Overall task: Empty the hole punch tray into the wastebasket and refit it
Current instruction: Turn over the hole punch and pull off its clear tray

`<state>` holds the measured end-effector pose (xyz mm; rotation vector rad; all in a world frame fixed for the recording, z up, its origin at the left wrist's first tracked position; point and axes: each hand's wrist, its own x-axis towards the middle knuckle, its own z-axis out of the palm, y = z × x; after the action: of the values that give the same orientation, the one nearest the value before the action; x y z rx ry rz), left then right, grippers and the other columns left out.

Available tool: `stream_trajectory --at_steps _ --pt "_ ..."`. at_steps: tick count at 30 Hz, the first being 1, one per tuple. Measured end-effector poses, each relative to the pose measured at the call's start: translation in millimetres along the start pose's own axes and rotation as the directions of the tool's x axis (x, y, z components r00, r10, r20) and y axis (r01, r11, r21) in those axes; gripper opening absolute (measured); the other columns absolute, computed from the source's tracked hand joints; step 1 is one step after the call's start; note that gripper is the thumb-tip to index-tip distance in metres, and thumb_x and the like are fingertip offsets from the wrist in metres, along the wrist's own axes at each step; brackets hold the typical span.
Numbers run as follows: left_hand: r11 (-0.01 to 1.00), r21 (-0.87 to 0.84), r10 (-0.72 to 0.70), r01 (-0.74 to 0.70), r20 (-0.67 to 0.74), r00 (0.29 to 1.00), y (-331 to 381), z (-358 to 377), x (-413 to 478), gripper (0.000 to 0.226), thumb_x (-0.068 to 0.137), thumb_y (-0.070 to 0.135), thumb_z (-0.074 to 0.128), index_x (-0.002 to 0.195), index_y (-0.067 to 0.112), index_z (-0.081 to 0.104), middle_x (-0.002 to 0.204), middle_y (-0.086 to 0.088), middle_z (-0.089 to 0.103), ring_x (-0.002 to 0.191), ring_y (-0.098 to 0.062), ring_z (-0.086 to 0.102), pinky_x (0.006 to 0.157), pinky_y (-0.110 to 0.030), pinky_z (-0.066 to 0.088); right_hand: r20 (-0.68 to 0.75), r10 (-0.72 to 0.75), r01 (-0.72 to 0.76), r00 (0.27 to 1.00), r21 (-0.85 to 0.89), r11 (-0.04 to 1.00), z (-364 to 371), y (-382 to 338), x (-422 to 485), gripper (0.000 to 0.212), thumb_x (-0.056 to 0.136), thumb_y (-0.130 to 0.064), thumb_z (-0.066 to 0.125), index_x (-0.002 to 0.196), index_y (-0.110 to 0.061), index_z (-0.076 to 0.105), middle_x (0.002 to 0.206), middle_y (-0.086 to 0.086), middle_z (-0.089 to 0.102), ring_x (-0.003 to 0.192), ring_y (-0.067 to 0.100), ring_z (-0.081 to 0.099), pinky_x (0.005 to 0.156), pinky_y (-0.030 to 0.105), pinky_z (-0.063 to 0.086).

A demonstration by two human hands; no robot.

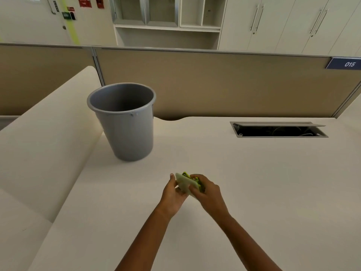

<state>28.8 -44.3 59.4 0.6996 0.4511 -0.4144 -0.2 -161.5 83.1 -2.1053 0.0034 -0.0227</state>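
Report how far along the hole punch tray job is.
Done: nothing that shows for certain; the frame cannot settle whether the tray has been emptied. In hand: both the left hand and right hand grip the green hole punch, pale tray side up, above the desk. Left: at least refitting or emptying; the grey wastebasket stands apart, farther back on the left.

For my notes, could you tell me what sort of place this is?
Most likely an office cubicle: a desk backed by a partition with a number plate, and storage cupboards behind.
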Motion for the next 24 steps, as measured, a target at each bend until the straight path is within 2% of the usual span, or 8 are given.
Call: stream_trajectory --at_steps 4,8,12,14,17,19,21,24 --pt "0.998 -0.056 -0.028 0.028 0.0 1.0 3 7 1 0.052 0.099 0.043 0.021 0.087 0.007 0.057 0.081 -0.016 0.067 0.077 -0.027 0.064 0.068 -0.037 0.053 0.04 -0.222 0.224 0.974 -0.294 0.929 6 -7 -11 0.04 0.089 -0.027 0.055 0.129 -0.023 0.052 0.134 -0.003 0.055 0.127 0.01 0.047 0.094 0.01 0.031" --pt "0.992 -0.114 -0.051 0.052 0.015 0.999 4 5 2 0.059 0.098 0.046 0.018 0.084 0.009 0.061 0.064 -0.014 0.074 0.082 -0.027 0.059 0.072 -0.037 0.046 0.088 -0.342 0.347 0.936 -0.409 0.844 11 -9 -21 0.042 0.093 -0.025 0.049 0.135 -0.019 0.047 0.145 0.001 0.043 0.137 0.018 0.034 0.103 0.015 0.031" --pt "0.988 -0.132 -0.066 0.074 0.068 0.996 -2 -1 3 0.075 0.097 0.048 0.021 0.064 0.007 0.075 0.062 -0.013 0.074 0.06 -0.026 0.072 0.061 -0.035 0.056 0.191 -0.373 0.417 0.908 -0.489 0.766 15 -6 -22 0.044 0.095 -0.019 0.043 0.139 -0.022 0.041 0.155 -0.003 0.024 0.147 0.017 0.008 0.108 0.025 0.037" --pt "0.989 -0.133 -0.062 0.07 0.064 0.996 -4 -6 3 0.064 0.098 0.045 0.022 0.08 0.006 0.071 0.073 -0.014 0.075 0.065 -0.027 0.073 0.058 -0.032 0.059 0.266 -0.42 0.496 0.868 -0.413 0.764 12 -4 -20 0.045 0.092 -0.018 0.047 0.137 -0.022 0.044 0.155 -0.005 0.02 0.147 0.014 0.0 0.111 0.018 0.027" --pt "0.994 -0.071 -0.079 0.082 0.039 0.996 -3 -12 4 0.055 0.097 0.048 0.022 0.109 0.008 0.058 0.105 -0.015 0.063 0.094 -0.028 0.06 0.082 -0.04 0.047 0.348 -0.415 0.491 0.841 -0.165 0.856 5 -4 -21 0.051 0.085 -0.026 0.058 0.134 -0.026 0.045 0.153 -0.014 0.014 0.143 0.001 0.001 0.108 0.001 0.008" --pt "0.997 -0.009 -0.074 0.074 -0.008 0.997 -3 -13 6 0.055 0.096 0.05 0.024 0.107 0.008 0.059 0.099 -0.014 0.064 0.091 -0.027 0.059 0.079 -0.039 0.047 0.316 -0.357 0.374 0.879 0.009 0.927 2 -4 -19 0.05 0.084 -0.027 0.062 0.129 -0.036 0.044 0.15 -0.016 0.021 0.14 -0.003 0.016 0.102 -0.005 0.016" --pt "0.998 0.019 -0.064 0.064 -0.048 0.997 -3 -12 6 0.05 0.096 0.048 0.027 0.095 0.011 0.061 0.081 -0.012 0.068 0.076 -0.026 0.064 0.066 -0.036 0.053 0.16 -0.27 0.244 0.949 0.168 0.955 3 -4 -16 0.039 0.087 -0.018 0.06 0.118 -0.04 0.048 0.139 -0.011 0.039 0.133 0.005 0.037 0.098 -0.003 0.03" --pt "0.998 0.022 -0.062 0.063 -0.048 0.997 -4 -9 9 0.049 0.096 0.047 0.029 0.089 0.011 0.061 0.072 -0.011 0.07 0.066 -0.024 0.067 0.068 -0.036 0.05 -0.078 0.084 -0.045 0.993 0.403 0.914 5 -7 -1 0.023 0.092 -0.011 0.05 0.107 -0.024 0.061 0.118 0.005 0.061 0.101 0.016 0.063 0.086 0.016 0.051"
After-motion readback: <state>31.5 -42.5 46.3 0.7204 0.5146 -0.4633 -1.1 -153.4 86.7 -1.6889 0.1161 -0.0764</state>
